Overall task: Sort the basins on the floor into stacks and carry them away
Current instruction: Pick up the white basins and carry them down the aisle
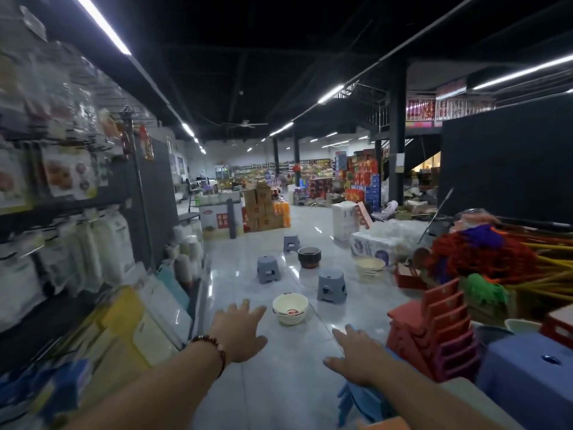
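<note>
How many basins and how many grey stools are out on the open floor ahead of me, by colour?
Cream plastic basins: 2, near and far
Dark round basins: 1
Grey plastic step stools: 3
Total: 6

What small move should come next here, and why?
Probably step forward and reach down for the nearest cream plastic basin. Both hands, left and right, are open and empty, stretched toward it, and it sits alone on the tiled floor.
</note>
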